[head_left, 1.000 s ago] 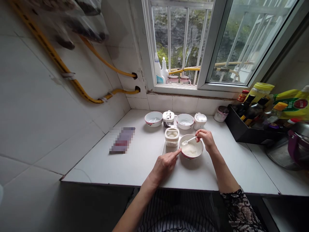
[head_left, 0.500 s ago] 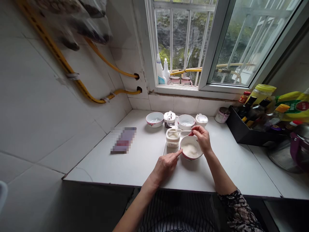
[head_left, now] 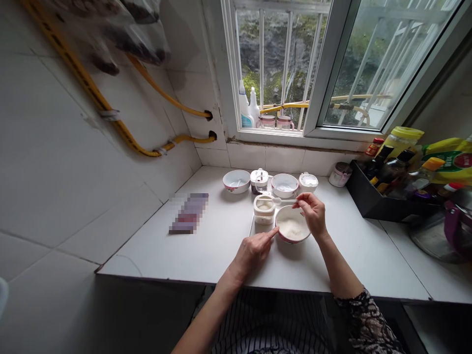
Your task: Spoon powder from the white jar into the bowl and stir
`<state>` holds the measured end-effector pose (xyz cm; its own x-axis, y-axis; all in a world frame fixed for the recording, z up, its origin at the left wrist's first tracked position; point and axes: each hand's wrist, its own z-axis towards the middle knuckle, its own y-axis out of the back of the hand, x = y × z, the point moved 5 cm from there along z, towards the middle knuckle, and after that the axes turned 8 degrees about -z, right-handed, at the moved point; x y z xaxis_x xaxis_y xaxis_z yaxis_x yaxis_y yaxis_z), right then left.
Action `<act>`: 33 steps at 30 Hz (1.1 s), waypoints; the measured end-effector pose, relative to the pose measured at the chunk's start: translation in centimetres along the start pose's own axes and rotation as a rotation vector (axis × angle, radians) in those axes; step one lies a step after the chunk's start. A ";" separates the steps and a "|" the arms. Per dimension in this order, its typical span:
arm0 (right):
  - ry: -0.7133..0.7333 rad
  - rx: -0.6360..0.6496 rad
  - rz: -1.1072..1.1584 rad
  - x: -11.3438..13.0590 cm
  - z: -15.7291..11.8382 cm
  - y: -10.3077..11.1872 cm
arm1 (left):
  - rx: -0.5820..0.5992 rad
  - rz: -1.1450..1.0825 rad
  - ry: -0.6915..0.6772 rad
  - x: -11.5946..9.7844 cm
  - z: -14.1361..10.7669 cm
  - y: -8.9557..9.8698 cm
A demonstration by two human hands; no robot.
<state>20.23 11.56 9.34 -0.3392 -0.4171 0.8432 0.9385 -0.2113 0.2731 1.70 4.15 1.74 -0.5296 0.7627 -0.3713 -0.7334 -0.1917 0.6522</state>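
Observation:
My right hand (head_left: 311, 212) pinches the handle end of a small white spoon (head_left: 282, 201). The spoon lies level, its head at the right side of an open white jar (head_left: 264, 219) with pale contents. Just below the spoon, a white bowl (head_left: 283, 240) with a reddish patterned outside holds pale powder (head_left: 294, 229). My left hand (head_left: 255, 251) rests low by the counter, index finger stretched out to the bowl's left rim and the other fingers curled under. It holds nothing that I can see.
Behind stand two more bowls (head_left: 236, 189) (head_left: 284, 192), a lidded jar with dark contents (head_left: 259, 183) and a white-lidded jar (head_left: 308, 183). At right are a black box of bottles (head_left: 379, 200) and a pot (head_left: 431, 241). A blurred flat object (head_left: 189, 213) lies left on the white counter (head_left: 155, 255).
My right hand and the spoon have shifted slightly to the right, away from the jar. My left hand stays at the bowl's rim.

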 end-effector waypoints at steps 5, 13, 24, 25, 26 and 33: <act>-0.174 0.044 -0.071 -2.0 0.7 1.3 | 0.004 0.001 0.007 0.1 0.0 -0.1; -0.152 0.188 -0.272 -2.0 0.3 -0.3 | 0.001 -0.008 0.011 0.0 0.0 -0.1; -0.369 0.125 0.131 -2.8 0.9 0.6 | 0.007 -0.008 0.016 0.0 0.0 0.0; -0.385 0.121 0.149 -2.9 0.9 0.7 | 0.007 -0.009 0.017 0.0 0.0 0.0; -0.397 0.117 0.162 -2.9 1.0 0.8 | 0.007 -0.011 0.016 0.0 0.0 0.0; -0.434 0.099 0.193 -3.5 1.1 1.1 | 0.005 -0.016 0.020 0.1 0.0 -0.1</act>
<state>22.54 13.77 7.25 -0.1199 -0.0289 0.9924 0.9904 -0.0727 0.1176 1.71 4.22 1.65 -0.5260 0.7530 -0.3953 -0.7400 -0.1762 0.6491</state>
